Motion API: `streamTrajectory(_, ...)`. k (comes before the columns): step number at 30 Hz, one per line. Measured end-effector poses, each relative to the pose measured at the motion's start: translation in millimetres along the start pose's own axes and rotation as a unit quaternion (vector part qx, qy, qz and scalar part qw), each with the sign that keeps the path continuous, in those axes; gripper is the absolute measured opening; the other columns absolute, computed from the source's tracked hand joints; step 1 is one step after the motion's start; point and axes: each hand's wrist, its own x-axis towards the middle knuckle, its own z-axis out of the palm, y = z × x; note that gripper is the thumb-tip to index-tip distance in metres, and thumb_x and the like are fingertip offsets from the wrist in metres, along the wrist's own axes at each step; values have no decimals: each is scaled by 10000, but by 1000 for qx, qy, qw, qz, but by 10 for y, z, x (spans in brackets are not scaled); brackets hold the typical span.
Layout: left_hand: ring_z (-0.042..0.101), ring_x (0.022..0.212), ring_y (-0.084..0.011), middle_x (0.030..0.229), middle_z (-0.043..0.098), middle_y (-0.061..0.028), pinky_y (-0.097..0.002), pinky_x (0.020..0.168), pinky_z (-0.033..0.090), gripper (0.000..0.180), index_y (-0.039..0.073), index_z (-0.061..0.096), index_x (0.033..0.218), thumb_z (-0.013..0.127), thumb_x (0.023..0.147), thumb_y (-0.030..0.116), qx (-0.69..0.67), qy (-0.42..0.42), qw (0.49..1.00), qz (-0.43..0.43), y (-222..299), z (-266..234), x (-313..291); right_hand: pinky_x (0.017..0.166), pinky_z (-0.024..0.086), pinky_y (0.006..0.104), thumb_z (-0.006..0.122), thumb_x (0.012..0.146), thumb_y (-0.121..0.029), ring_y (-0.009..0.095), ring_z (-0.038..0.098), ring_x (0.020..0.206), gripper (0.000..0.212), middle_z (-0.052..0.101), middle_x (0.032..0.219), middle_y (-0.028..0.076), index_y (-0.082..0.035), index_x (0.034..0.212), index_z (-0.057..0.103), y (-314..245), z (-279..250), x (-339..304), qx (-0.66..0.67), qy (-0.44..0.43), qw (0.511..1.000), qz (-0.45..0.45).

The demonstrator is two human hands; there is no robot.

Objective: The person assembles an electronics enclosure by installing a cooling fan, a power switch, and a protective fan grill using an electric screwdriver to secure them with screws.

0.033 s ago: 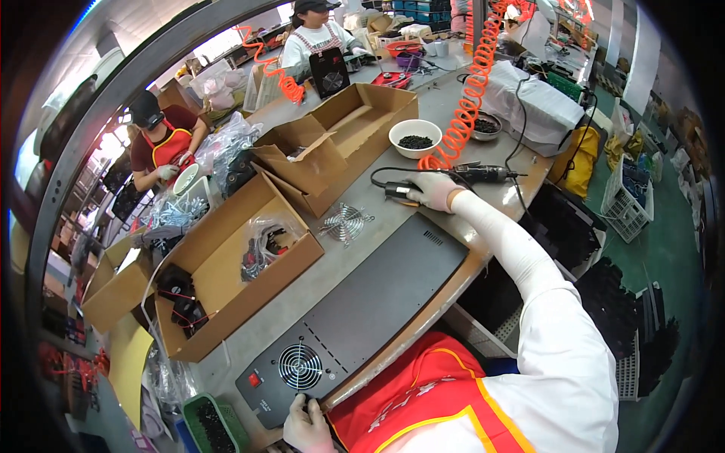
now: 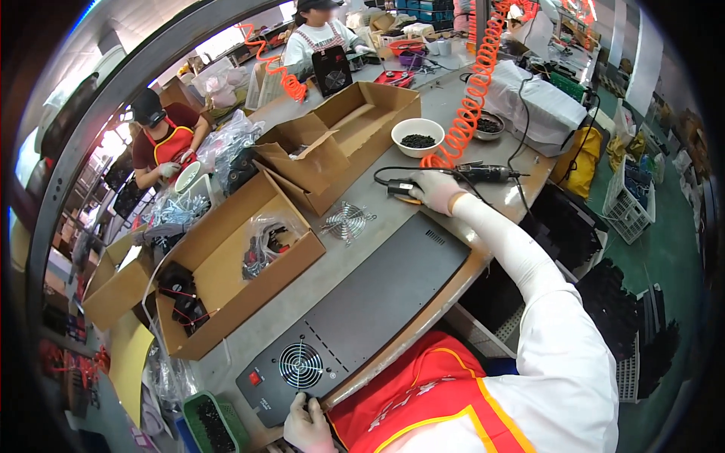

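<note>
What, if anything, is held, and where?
The right hand touches the right end of a black device; the left hand, the edge of a grey panel. Gripping is unclear.

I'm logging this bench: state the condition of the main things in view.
dark panel, lying flat
round grille, on the panel
loose grille, off the panel
near cardboard box, open, partly filled
white bowl, holding black pieces
green basket, holding contents
left hand, at panel's edge
right hand, on black tool
</note>
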Motion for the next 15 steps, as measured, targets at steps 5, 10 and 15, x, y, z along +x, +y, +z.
streamTrajectory(5,540,651,-79,764,629,-27,-243,609,448,185,-38,637,1016,627,855,53,-236,76,968,-22,-205,265,-23,791,520,411,565,890,-310,300,618,968,271,623,1017,127,-79,1022,620,130,-86,-538,-122,167,978,21)
streamTrajectory(10,512,732,-74,864,603,-31,-244,655,422,240,-37,606,1048,515,963,168,-332,165,925,-86,-384,-96,189,805,507,420,589,863,-188,296,597,963,219,586,1004,114,-100,1064,598,759,-315,-722,-165,243,956,15)
streamTrajectory(15,291,521,18,838,526,27,-157,427,195,445,-21,541,1142,476,998,395,-468,198,856,-94,-397,-368,184,954,450,438,638,741,-60,373,543,1115,427,587,1150,187,-95,1162,578,1181,-558,-441,-154,-8,985,76)
